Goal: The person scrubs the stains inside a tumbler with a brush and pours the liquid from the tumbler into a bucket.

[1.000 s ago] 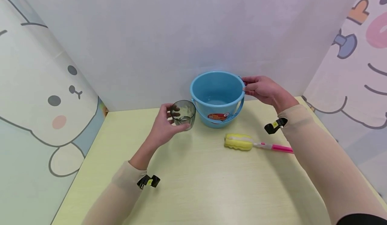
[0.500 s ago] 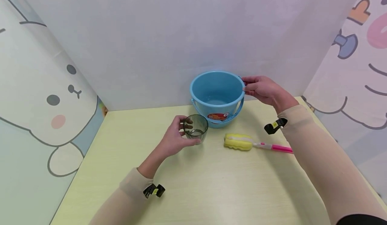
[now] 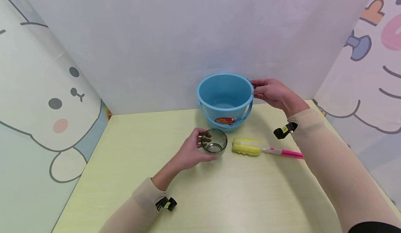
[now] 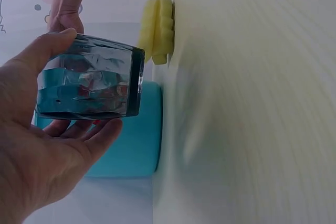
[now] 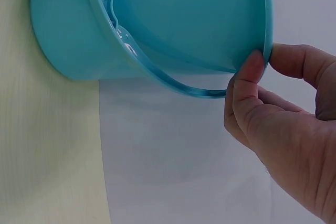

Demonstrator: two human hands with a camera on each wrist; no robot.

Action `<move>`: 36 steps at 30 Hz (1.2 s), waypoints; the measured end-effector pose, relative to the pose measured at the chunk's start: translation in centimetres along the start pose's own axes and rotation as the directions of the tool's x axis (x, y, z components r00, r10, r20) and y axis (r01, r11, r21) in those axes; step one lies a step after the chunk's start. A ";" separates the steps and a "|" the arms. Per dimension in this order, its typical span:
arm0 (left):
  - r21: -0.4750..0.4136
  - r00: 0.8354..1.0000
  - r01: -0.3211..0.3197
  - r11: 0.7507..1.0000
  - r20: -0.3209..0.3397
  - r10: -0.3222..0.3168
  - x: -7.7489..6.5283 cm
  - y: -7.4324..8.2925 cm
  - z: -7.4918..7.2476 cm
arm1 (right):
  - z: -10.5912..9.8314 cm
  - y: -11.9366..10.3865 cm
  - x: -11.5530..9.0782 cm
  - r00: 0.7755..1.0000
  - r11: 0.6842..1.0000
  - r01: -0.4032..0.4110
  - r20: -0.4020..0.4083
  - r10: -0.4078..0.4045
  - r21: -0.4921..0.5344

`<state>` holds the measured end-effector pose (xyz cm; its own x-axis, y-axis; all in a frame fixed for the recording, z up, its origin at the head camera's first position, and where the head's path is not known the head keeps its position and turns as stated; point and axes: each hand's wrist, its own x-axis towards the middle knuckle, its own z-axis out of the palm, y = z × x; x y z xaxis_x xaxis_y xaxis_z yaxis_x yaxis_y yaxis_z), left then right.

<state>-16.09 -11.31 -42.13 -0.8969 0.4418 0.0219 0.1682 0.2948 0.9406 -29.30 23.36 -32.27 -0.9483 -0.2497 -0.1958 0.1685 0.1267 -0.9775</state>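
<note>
My left hand (image 3: 191, 153) holds a dark-tinted clear glass (image 3: 214, 142) between thumb and fingers, in front of a blue bucket (image 3: 223, 118). In the left wrist view the glass (image 4: 89, 80) hangs a little above the tabletop, with a gap under its thick base. The bucket stands upright at the back of the table, its handle lowered against the front. At its right rim my right hand (image 3: 272, 93) pinches the edge; the right wrist view shows thumb and fingers on either side of the rim, by the handle's end. No contents of the glass can be made out.
A sponge brush with a yellow head (image 3: 247, 147) and a pink-and-white handle lies on the pale table (image 3: 219, 198), right of the glass. A light wall (image 3: 156, 52) rises directly behind the bucket. Cartoon-printed panels (image 3: 31, 97) flank the table on both sides.
My left hand has carried the glass from beside the bucket's left side toward the right and nearer to me, in front of the bucket. The right hand and bucket have stayed put.
</note>
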 end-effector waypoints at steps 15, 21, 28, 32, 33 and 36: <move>-0.020 0.998 0.020 1.000 0.067 -0.019 -0.5 -1.0 2.2 | 0.0 0.0 0.1 1.000 1.000 0.010 0.001 -0.010 0.006; -0.029 0.997 0.007 1.000 0.077 -0.005 -0.6 -1.2 2.5 | 0.1 -0.1 0.0 1.000 1.000 0.008 -0.001 -0.008 0.002; -0.030 0.995 -0.008 1.000 0.097 0.011 -0.8 -1.5 3.0 | 0.1 -0.1 -0.1 1.000 1.000 0.007 -0.006 -0.007 -0.005; -0.027 0.995 -0.007 1.000 0.103 0.010 -1.0 -1.4 3.1 | 0.2 -0.1 -0.1 1.000 1.000 0.007 -0.003 -0.008 -0.004; -0.027 0.994 -0.006 1.000 0.105 0.009 -1.0 -1.4 3.1 | 0.2 -0.1 -0.1 1.000 1.000 0.008 -0.002 -0.008 -0.005; -0.033 0.994 0.001 0.999 0.110 0.002 -1.1 -1.4 3.2 | 0.2 -0.1 -0.1 1.000 1.000 0.009 0.000 -0.009 -0.008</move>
<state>-14.04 -9.54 -44.56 -0.8462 0.5328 -0.0133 0.1532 0.2671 0.9514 -29.17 23.21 -32.21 -0.9498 -0.2507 -0.1874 0.1580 0.1327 -0.9785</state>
